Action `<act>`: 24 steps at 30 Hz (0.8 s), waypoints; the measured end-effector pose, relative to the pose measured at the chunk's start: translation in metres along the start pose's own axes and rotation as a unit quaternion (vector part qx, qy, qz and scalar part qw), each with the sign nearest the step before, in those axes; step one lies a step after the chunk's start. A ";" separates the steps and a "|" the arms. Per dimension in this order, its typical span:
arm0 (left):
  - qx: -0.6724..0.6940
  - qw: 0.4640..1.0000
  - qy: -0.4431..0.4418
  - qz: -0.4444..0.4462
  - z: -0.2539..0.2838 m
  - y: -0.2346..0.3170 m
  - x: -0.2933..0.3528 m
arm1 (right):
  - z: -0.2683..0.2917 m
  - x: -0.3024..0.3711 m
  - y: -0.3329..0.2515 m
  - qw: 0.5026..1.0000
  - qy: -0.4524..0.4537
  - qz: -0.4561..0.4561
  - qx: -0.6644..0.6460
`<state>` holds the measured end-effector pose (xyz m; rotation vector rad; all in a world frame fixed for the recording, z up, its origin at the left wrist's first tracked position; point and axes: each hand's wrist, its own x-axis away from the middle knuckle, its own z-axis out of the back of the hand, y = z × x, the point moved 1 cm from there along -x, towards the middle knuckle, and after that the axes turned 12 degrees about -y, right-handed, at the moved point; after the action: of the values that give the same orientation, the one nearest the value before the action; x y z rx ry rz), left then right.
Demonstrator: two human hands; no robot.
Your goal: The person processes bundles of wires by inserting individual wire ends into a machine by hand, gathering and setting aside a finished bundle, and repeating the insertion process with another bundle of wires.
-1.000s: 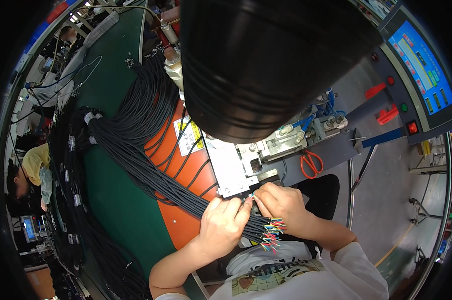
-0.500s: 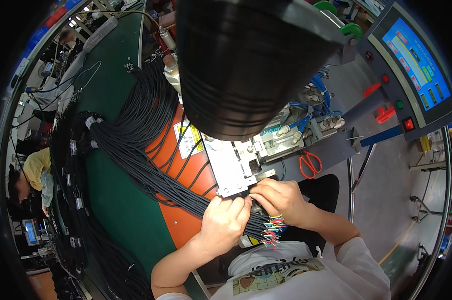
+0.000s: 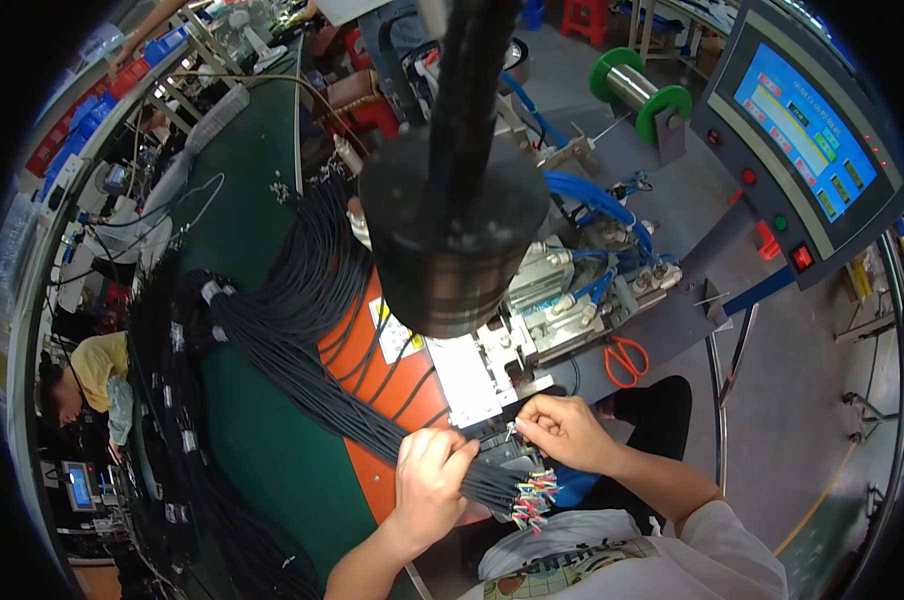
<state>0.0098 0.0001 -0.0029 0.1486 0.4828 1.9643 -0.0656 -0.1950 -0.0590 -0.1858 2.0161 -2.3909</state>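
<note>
My left hand (image 3: 432, 482) is closed over black cable beside the thick bundle of black cables (image 3: 317, 372), its thumb toward the machine. The bundle runs under that hand, and its stripped ends show red, yellow, white and green wires (image 3: 534, 500). My right hand (image 3: 566, 432) pinches small pale wire ends (image 3: 512, 429) between thumb and fingers, just in front of the machine's bright metal plate (image 3: 464, 385). A dark length of cable appears to run between my two hands. Neither hand touches the metal plate.
A large black cylinder (image 3: 452, 235) hangs over the machine. Orange-red scissors (image 3: 626, 362) lie at its right. A screen panel (image 3: 807, 130) with buttons stands far right, a green-flanged wire spool (image 3: 640, 92) behind. More black cables cover the green table (image 3: 234, 395). Another person (image 3: 97, 375) works far left.
My hands have moved apart and away from the metal plate, with wire ends now showing in my right fingers. The view has shifted, showing more of the spool and background.
</note>
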 end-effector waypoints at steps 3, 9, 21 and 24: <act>-0.015 1.000 0.003 0.025 0.000 0.001 0.010 | -0.001 0.002 -0.002 1.000 0.002 -0.007 0.001; -0.026 0.999 0.004 0.047 -0.008 -0.007 0.007 | 0.002 0.012 -0.025 0.993 -0.075 0.052 -0.069; 0.143 0.989 0.023 -0.029 0.005 -0.002 -0.005 | -0.009 0.012 -0.020 0.944 -0.074 0.025 -0.322; 0.149 0.987 0.053 -0.036 0.000 -0.004 -0.007 | -0.010 0.014 -0.012 0.955 -0.075 0.082 -0.274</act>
<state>0.0164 -0.0046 -0.0033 0.2130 0.8396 1.8271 -0.0801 -0.1845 -0.0477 -0.1859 2.4512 -1.6195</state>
